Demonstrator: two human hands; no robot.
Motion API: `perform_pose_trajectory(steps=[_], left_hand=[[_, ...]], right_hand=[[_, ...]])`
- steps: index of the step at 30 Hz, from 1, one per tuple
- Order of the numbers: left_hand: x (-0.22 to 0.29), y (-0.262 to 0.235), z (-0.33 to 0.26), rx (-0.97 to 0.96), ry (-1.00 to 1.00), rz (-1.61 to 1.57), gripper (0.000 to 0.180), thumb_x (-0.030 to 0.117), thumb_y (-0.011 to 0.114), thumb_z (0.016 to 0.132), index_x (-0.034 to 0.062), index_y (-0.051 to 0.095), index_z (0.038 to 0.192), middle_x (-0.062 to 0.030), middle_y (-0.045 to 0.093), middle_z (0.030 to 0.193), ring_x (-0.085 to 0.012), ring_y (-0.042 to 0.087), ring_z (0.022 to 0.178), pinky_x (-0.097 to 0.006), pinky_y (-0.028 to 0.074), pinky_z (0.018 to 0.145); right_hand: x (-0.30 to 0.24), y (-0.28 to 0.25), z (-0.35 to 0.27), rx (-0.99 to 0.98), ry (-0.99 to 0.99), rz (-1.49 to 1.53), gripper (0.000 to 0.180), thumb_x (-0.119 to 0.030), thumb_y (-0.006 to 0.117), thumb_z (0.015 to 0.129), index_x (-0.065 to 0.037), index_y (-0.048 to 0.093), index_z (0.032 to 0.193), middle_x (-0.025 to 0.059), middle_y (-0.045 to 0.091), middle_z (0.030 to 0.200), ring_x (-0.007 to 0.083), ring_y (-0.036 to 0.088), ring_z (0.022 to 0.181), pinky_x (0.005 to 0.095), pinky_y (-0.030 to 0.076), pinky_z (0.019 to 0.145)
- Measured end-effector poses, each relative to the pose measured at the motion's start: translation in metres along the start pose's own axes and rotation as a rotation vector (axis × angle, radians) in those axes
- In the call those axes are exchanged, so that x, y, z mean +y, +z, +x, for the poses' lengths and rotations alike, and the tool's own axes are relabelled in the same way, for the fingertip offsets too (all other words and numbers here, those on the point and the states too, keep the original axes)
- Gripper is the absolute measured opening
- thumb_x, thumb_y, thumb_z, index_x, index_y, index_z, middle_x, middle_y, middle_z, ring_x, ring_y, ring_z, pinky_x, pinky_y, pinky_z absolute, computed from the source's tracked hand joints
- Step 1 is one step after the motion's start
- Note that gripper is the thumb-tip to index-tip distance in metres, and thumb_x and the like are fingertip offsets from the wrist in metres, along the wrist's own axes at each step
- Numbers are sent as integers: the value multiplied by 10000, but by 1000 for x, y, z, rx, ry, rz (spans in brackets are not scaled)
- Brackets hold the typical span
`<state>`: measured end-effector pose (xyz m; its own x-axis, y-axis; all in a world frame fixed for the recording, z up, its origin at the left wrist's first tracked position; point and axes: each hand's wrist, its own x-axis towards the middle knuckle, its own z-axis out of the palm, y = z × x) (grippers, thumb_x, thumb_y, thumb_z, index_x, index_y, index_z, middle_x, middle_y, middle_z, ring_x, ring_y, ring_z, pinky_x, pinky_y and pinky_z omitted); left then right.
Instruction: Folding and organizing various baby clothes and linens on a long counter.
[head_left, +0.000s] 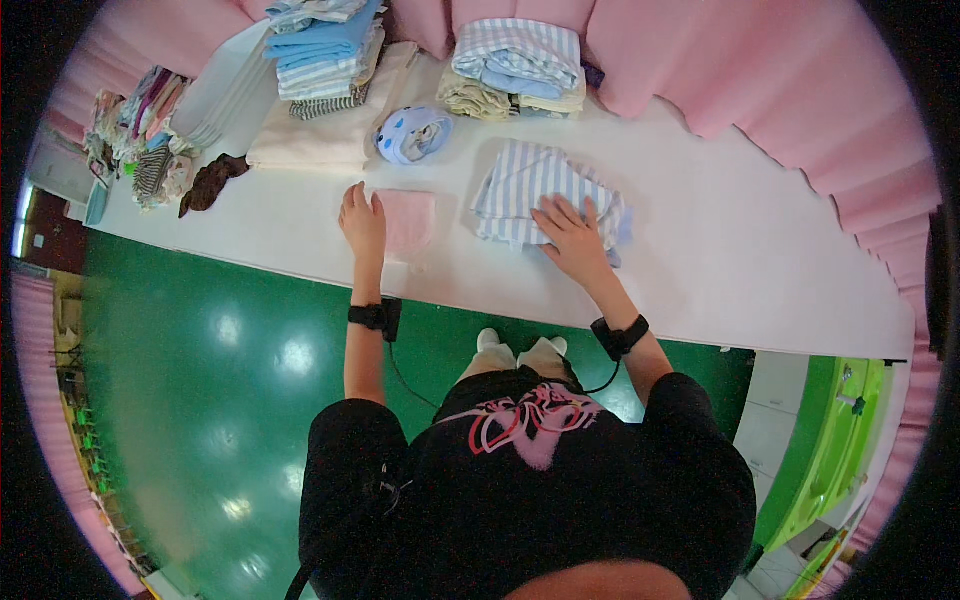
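Note:
My right hand (pixel 577 238) lies with its fingers spread on a bunched, blue-and-white striped cloth (pixel 520 190) on the white table. The cloth is roughly gathered, with a plain light-blue part showing at its right side. My left hand (pixel 362 222) is beside a small folded pink cloth (pixel 408 220), at its left edge. Its fingers are stretched out and nothing shows in them. Just beyond the pink cloth sits a rounded light-blue fabric item (pixel 413 135) with darker blue spots, perhaps a cap.
Behind stand a stack of folded blue and striped cloths (pixel 325 50) on a cream cloth (pixel 315 135), and a second stack (pixel 517 65). A brown cloth (pixel 212 185) and a heap of mixed clothes (pixel 140 130) lie at the left. Pink curtains (pixel 690 60) border the table (pixel 750 240).

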<state>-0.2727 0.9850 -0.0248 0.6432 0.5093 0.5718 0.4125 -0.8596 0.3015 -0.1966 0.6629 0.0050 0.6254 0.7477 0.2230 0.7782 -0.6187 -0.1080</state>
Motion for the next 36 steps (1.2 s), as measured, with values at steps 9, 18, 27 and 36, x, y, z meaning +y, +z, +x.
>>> perform_pose_trajectory(steps=[9,18,27,36], left_hand=[[82,-25,-19,-252,-173,-736,228,143,501,763,-13,513,928,-150,553,907,-268,548,768,-330,429,657],[108,6,-54,-738,-53,-710,694,310,649,626,-8,339,1159,-213,521,961,-303,519,883,-346,420,738],[109,11,-63,-628,-56,-780,504,162,606,642,18,415,1086,-208,525,922,-331,509,848,-359,414,731],[76,-15,-62,-170,247,-307,316,104,516,721,-28,474,1005,-186,462,1067,-309,437,996,-358,375,813]], right_hand=[[4,-52,31,-166,652,789,250,-148,511,721,-67,552,953,153,525,1017,260,534,876,354,341,869],[-52,-206,-15,863,-449,581,224,-128,414,803,-40,507,986,155,499,990,236,507,867,352,400,795],[-117,-266,-77,1346,-923,463,258,-136,320,852,31,422,1020,161,425,1020,257,421,922,365,354,800],[-144,-278,-54,1800,-1009,255,275,-85,383,818,-11,366,1082,135,292,1139,252,274,1025,369,309,851]])
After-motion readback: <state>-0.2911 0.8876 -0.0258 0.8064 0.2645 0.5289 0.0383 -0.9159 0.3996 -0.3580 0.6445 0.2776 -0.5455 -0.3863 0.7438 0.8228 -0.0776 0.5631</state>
